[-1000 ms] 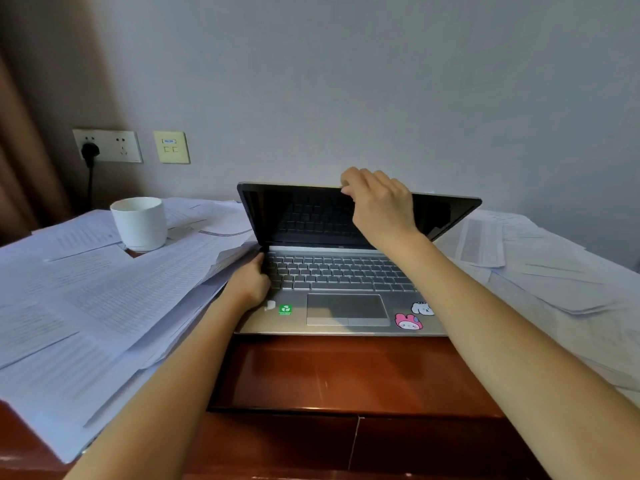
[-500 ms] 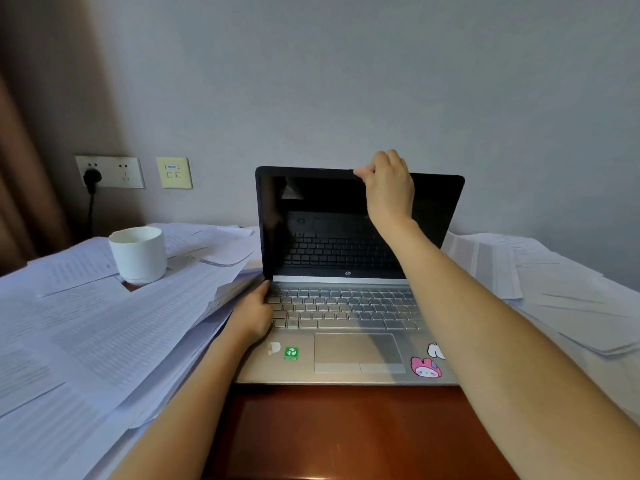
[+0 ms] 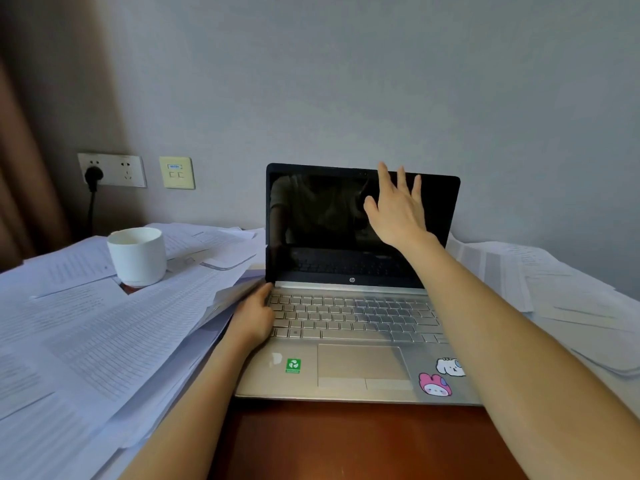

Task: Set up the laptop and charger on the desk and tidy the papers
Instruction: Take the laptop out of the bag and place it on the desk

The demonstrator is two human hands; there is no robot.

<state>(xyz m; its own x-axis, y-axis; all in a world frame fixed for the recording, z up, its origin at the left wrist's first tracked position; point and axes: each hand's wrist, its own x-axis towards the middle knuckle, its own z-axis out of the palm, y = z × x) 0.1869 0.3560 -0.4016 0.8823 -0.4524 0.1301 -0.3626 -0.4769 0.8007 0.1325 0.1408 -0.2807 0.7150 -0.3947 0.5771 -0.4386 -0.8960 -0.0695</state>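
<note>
A silver laptop (image 3: pixel 349 368) with stickers on its palm rest stands open on the wooden desk (image 3: pixel 346 441), its dark screen (image 3: pixel 318 216) upright and switched off. My right hand (image 3: pixel 396 213) is raised in front of the screen's upper right part with fingers spread and straight, holding nothing. My left hand (image 3: pixel 254 318) rests on the left edge of the laptop base by the keyboard, fingers curled over the side. Loose printed papers (image 3: pixel 104 327) lie in a thick spread on the left, more papers (image 3: pixel 568 299) on the right. No charger brick is visible.
A white cup (image 3: pixel 138 255) stands among the left papers. On the wall behind are a socket plate (image 3: pixel 112 169) with a black plug (image 3: pixel 93 175) and cable in it, and a yellowish data outlet (image 3: pixel 176 172). A brown curtain hangs at far left.
The lid went from half open to fully upright. My right hand let go of the lid's top edge and now has its fingers spread. My left hand stayed on the base.
</note>
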